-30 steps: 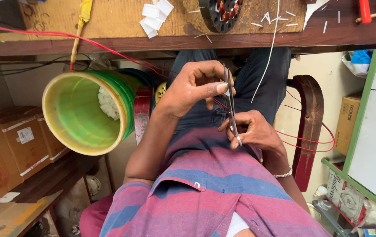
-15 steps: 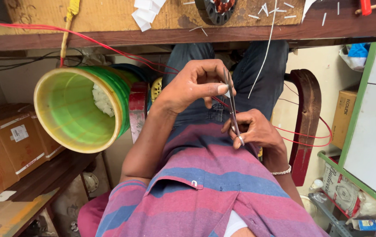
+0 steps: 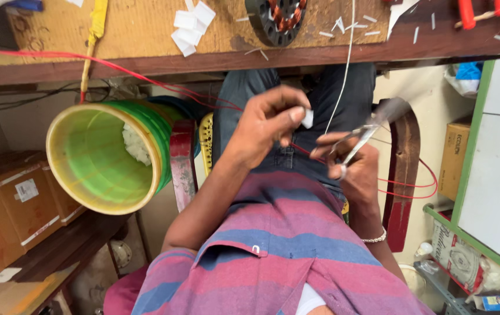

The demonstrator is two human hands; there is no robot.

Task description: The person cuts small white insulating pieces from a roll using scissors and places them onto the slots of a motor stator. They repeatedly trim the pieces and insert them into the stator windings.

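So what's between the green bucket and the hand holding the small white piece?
In the head view, a dark red upright piece and a yellow ridged thing stand between the green bucket and the left hand.

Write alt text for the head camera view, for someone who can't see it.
Seen from above, a seated person's left hand pinches a small white piece while the right hand holds scissors, over the lap below a wooden workbench. A green and yellow bucket sits to the left.
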